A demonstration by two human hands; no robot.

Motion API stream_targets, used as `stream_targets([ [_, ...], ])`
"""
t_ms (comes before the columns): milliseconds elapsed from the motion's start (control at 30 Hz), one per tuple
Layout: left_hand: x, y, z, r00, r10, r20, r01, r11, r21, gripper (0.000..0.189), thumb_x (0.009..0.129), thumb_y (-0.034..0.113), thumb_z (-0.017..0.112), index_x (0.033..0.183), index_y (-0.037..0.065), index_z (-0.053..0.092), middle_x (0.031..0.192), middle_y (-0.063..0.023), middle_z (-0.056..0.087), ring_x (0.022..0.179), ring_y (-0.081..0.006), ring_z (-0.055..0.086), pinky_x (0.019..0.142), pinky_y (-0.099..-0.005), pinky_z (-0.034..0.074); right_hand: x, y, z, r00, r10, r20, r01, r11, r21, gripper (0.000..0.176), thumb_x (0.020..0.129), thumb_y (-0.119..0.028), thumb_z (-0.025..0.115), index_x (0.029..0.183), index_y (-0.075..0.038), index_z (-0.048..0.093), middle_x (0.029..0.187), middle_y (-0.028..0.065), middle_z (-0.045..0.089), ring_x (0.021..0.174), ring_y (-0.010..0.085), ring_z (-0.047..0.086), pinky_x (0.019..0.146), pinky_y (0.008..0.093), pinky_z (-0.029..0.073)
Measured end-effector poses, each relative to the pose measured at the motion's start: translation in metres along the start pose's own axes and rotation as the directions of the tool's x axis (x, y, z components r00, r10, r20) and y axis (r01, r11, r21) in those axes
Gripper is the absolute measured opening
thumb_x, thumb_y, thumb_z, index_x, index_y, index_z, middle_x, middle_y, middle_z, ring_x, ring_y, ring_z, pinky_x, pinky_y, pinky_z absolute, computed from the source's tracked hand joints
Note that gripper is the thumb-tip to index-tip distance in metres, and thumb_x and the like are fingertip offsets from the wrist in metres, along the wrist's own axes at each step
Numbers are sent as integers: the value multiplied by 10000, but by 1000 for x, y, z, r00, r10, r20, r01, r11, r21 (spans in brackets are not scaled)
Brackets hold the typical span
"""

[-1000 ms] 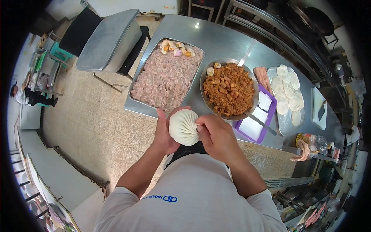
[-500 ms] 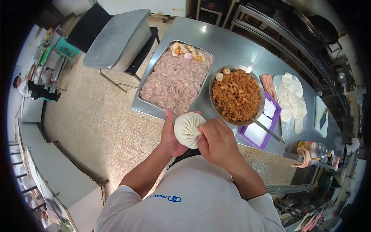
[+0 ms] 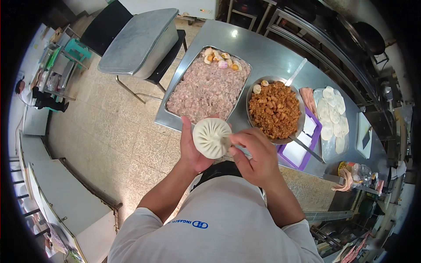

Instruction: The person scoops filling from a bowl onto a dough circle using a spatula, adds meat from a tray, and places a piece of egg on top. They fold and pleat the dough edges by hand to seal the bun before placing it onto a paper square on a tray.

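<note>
A round white pleated bun (image 3: 211, 136) rests in my left hand (image 3: 191, 152), its folds gathered toward the top. The palm cups it from the left and below, and part of those fingers is hidden behind the dough. At the bun's right edge is my right hand (image 3: 258, 160), thumb and forefinger apart, with nothing visible between them. Just beyond the bun lies a tray of pinkish minced meat (image 3: 204, 90) with egg pieces (image 3: 222, 61) at its far end. To the right, a metal bowl (image 3: 250, 118) holds brown chunky filling (image 3: 276, 109).
On the steel table (image 3: 258, 46), flat dough rounds (image 3: 334, 115) lie on a tray right of a purple container (image 3: 316, 139). A white board (image 3: 365, 131) with a dark-bladed tool is farther right. A lidded metal bin (image 3: 140, 39) sits at left. Another person (image 3: 39, 98) is far left.
My right thumb and forefinger have come off the bun's gathered top and spread apart. The bun has shifted slightly left and up, and its pleats now face more upward.
</note>
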State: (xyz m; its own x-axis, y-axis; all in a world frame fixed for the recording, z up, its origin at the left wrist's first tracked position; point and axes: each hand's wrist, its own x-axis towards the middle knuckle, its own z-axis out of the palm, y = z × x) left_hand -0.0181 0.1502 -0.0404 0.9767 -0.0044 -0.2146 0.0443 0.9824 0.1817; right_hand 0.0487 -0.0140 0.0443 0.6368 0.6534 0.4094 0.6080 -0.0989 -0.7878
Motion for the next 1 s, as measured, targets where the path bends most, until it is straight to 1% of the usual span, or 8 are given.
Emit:
stream_targets([
  [67,-3,4,3,1000,-19,4,19,1000,-12,937,892,859,295,1347,81,551,1266,-183,630,1190,-331,613,1012,-479,507,2,0,-4,993,-111,30,114,983,-141,300,797,-9,729,1087,-8,654,947,138,631,797,322,598,725,424,512],
  [133,-5,6,3,999,-39,9,40,999,-25,952,877,875,298,1324,79,569,1244,-181,639,1176,-326,620,985,-483,525,7,-5,4,989,-138,53,144,979,-141,299,789,-12,734,1077,-5,654,956,134,625,805,317,598,726,416,513],
  [200,-8,10,1,986,-85,143,93,994,-51,902,913,836,298,1305,77,587,1255,-180,651,1156,-342,641,1008,-491,518,10,-7,13,982,-169,82,179,974,-136,299,780,-16,739,1067,-2,654,965,130,619,814,313,597,727,408,515],
  [367,-15,12,-17,995,-94,21,94,995,-44,920,908,846,285,1306,74,586,1240,-156,655,1130,-313,650,983,-463,530,5,-3,38,976,-157,152,193,944,-269,271,755,-24,724,1011,-19,636,967,131,591,880,332,588,777,432,511],
  [533,-27,17,-23,991,-123,-61,121,992,-28,941,897,859,275,1316,70,570,1223,-141,654,1122,-289,648,965,-444,535,7,-1,50,971,-137,196,179,960,-217,226,755,-13,724,957,-21,624,908,130,583,823,334,573,738,426,492],
  [667,-29,23,-34,986,-154,68,158,985,-69,947,895,860,273,1322,66,562,1229,-152,654,1113,-290,656,949,-452,549,9,-8,55,969,-210,130,232,955,-183,210,752,11,732,930,-14,623,875,125,581,761,329,558,679,414,473],
  [767,-29,26,-33,983,-160,94,163,986,-29,951,896,860,271,1333,67,558,1227,-156,654,1125,-292,656,949,-453,551,9,-14,54,956,-205,210,245,951,-187,222,745,8,743,929,-17,623,875,122,580,784,325,563,688,415,471],
  [1000,-25,16,-33,963,-246,115,254,965,-60,963,905,853,261,1345,49,557,1270,-165,645,1157,-303,647,977,-457,540,3,-6,45,973,-154,171,193,951,-240,203,750,-9,746,911,-34,625,879,125,574,818,335,556,736,440,460],
])
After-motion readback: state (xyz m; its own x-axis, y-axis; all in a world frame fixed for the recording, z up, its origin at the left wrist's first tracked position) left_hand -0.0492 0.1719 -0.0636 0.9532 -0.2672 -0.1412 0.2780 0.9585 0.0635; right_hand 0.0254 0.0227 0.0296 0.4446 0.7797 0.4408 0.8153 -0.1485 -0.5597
